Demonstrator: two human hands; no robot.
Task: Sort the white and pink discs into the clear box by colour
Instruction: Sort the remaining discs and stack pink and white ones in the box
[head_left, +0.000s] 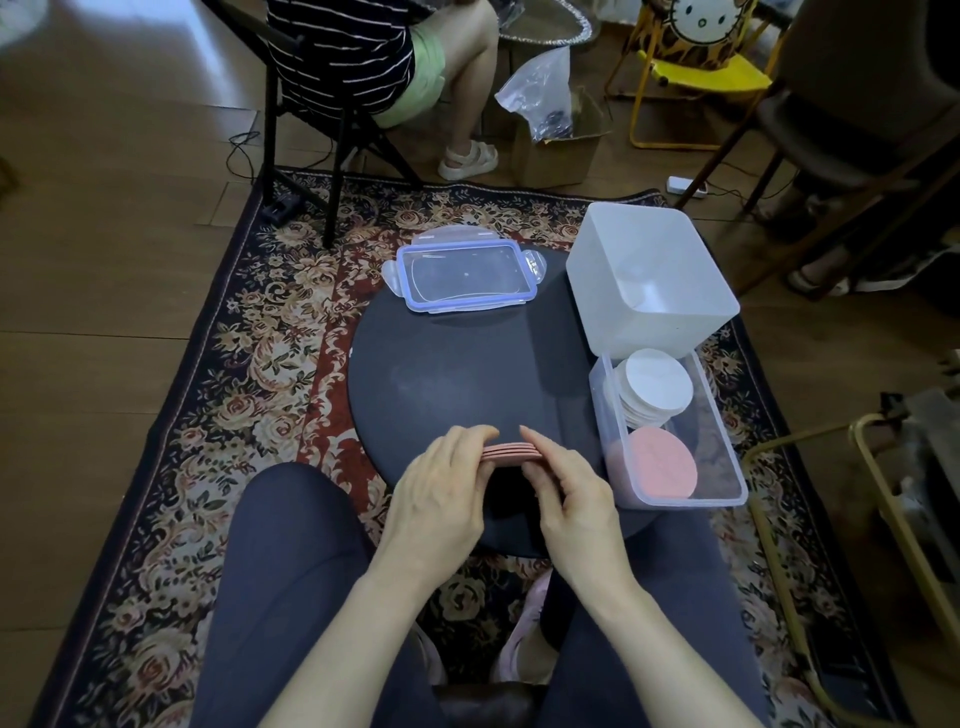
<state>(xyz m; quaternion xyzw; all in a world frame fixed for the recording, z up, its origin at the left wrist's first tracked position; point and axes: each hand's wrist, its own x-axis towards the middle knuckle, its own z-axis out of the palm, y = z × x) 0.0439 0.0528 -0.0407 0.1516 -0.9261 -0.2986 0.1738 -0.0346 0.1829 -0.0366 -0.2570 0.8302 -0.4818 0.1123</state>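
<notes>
A small stack of pink discs (509, 451) is pinched between my left hand (441, 493) and my right hand (566, 493), just above the near part of the round black table (467, 374). Both hands grip the stack's edges, left and right. To the right stands the clear box (727, 467). Its far end holds a leaning stack of white discs (657, 387); its near end holds a pink disc (662, 465) lying against the wall.
A white square tub (608, 291) stands behind the clear box. The clear lid with blue rim (465, 275) lies at the table's far side. A seated person (384, 57) is beyond the floral rug. A gold metal frame (883, 519) stands at right.
</notes>
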